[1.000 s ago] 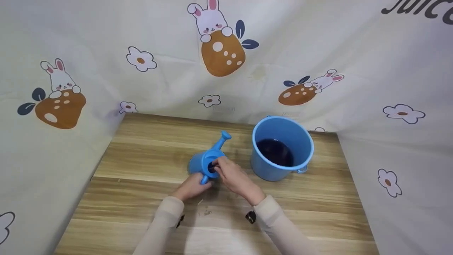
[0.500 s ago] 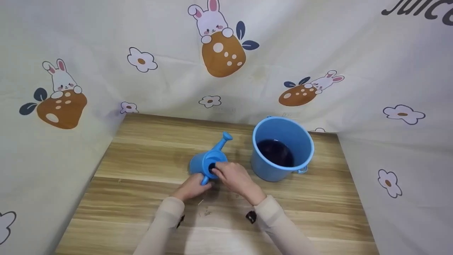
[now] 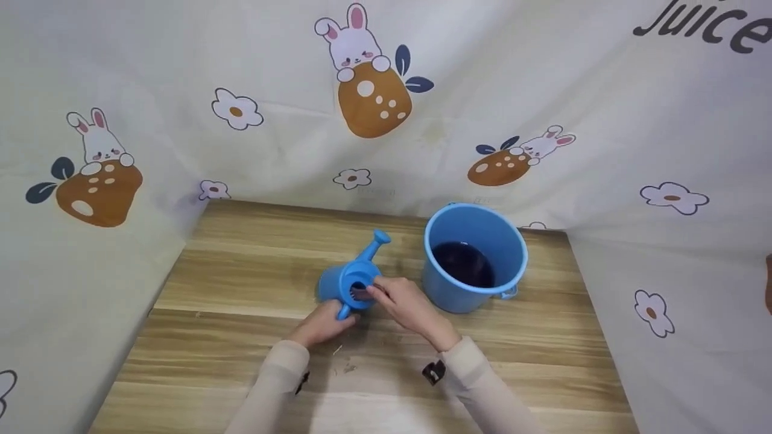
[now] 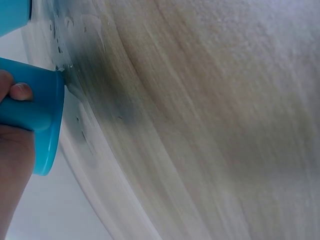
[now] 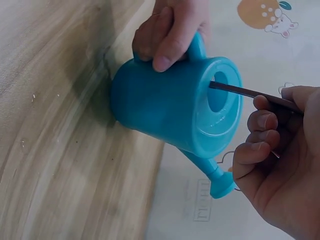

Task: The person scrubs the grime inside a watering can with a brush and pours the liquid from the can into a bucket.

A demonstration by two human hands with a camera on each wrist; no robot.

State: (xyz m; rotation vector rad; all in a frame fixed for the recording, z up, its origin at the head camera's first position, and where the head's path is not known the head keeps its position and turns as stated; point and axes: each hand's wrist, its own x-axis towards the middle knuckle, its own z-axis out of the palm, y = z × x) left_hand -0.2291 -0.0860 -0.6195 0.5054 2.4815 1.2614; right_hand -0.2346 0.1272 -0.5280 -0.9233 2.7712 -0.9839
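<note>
A small blue watering can (image 3: pixel 333 282) is at the middle of the wooden table, its spout toward the back. My left hand (image 3: pixel 321 324) grips its handle, fingers curled round it, as the left wrist view shows with the can's wall (image 4: pixel 47 92). My right hand (image 3: pixel 410 306) pinches a thin, flat dark-brown stick (image 5: pixel 250 94) between thumb and fingers. The stick's far end enters the can's round top opening (image 5: pixel 218 95). In the head view that end looks striped or toothed, but its kind is unclear.
A larger blue bucket (image 3: pixel 434 283) with dark liquid (image 3: pixel 464 264) inside stands right of the can. Water drops (image 4: pixel 67 22) wet the table (image 3: pixel 241 253). Printed cloth (image 3: pixel 283 144) hangs at the back and both sides.
My right hand has drawn back slightly from the can's opening, so more of the dark stick shows. My left hand keeps its grip on the handle. The head view has shifted a little.
</note>
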